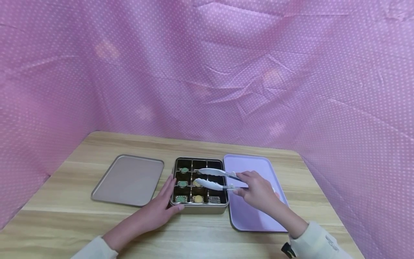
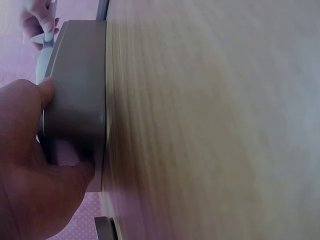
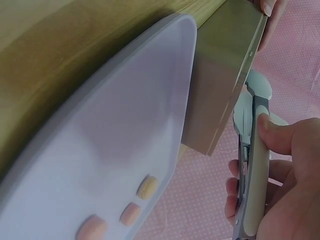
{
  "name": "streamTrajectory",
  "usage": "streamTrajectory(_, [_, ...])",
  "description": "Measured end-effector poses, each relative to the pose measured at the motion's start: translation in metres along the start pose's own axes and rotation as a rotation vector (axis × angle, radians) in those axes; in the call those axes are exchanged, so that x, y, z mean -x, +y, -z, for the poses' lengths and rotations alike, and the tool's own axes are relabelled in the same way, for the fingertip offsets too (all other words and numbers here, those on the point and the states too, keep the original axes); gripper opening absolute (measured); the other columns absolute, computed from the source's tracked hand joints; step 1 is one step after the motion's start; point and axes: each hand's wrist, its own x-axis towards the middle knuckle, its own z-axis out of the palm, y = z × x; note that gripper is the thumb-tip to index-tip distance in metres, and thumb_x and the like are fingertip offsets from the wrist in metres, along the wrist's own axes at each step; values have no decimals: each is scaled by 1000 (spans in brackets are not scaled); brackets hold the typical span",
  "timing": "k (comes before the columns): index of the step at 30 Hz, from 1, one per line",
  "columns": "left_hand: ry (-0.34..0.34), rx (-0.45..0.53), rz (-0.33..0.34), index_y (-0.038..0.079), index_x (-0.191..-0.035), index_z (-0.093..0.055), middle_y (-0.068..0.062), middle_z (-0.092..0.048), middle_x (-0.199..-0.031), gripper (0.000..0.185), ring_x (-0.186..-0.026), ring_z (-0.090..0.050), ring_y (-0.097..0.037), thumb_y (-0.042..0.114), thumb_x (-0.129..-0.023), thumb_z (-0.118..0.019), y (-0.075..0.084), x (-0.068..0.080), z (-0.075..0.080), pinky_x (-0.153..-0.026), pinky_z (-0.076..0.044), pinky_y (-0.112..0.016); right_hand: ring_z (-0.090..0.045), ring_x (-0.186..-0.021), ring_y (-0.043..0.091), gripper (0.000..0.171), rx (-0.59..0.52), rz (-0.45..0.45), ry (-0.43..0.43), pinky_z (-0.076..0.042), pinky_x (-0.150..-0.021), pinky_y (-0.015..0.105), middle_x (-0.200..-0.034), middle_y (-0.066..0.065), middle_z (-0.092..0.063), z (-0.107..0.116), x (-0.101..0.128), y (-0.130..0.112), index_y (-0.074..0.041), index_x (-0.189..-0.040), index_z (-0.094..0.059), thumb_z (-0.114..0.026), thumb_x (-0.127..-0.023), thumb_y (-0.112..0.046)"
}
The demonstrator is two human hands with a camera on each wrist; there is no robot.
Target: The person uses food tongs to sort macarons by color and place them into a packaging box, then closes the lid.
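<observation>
A brown metal tin (image 1: pixel 203 209) holds a dark divided insert in the middle of the table. Small green macarons (image 1: pixel 181 199) sit in its left column, yellow macarons (image 1: pixel 198 199) in the middle column. My left hand (image 1: pixel 157 209) rests against the near left corner, fingers laid along the left side, thumb at the front. My right hand (image 1: pixel 257 191) grips tongs (image 1: pixel 226 180) with white heads. Their heads stand apart over the middle column, the nearer tip beside a yellow macaron. In the right wrist view, my thumb (image 3: pixel 272 132) presses the tongs' beige handle, fingers round the other side.
A lilac tray (image 1: pixel 249 216) lies right of the tin, partly under my right hand. On it are a yellow macaron (image 3: pixel 147 187) and two pink macarons (image 3: pixel 130 214). A flat brown lid (image 1: pixel 129 180) lies to the left. Pink dotted cloth (image 1: pixel 207 72) hangs behind the table.
</observation>
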Motion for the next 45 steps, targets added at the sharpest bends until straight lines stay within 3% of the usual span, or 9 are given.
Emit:
streamTrajectory(11, [-1,-2,-9,27,-162,8,1,18,-169,102,-147,-30,-46,74,-91,-48,-1,0,0,-116,-31,-65,-63,-101,18,61,-8,-36,-5,-56,-75,41,-117,1,-72,2,6,3,-7,-131,-68,-86,-78,-32])
streamTrajectory(19, [7,-8,-9,27,-162,9,1,18,-169,103,-147,-30,-46,75,-90,-47,-1,0,-1,-116,-31,-65,-63,-119,31,64,-9,-77,10,-55,-94,56,-135,12,-66,11,18,16,-6,-136,-64,-84,-80,-31])
streamTrajectory(28, [-5,2,-8,28,-162,9,1,19,-169,103,-147,-30,-46,76,-90,-47,-1,0,0,-116,-31,-65,-65,-111,32,57,-16,-118,39,-56,-85,55,-121,10,-71,21,30,37,-6,-132,-67,-84,-81,-26])
streamTrajectory(36, [2,-4,-14,26,-163,8,0,18,-169,102,-146,-31,-46,74,-91,-48,-1,0,0,-116,-31,-64,-64,-112,39,59,-6,-180,28,-54,-89,60,-124,21,-68,27,41,53,3,-132,-64,-82,-82,-25])
streamTrajectory(45, [6,-5,-15,26,-162,8,0,18,-169,103,-147,-30,-46,74,-91,-48,-2,-1,-1,-116,-31,-65,-64,-109,43,59,-2,-244,8,-54,-87,62,-122,24,-69,22,60,68,6,-128,-65,-83,-81,-24])
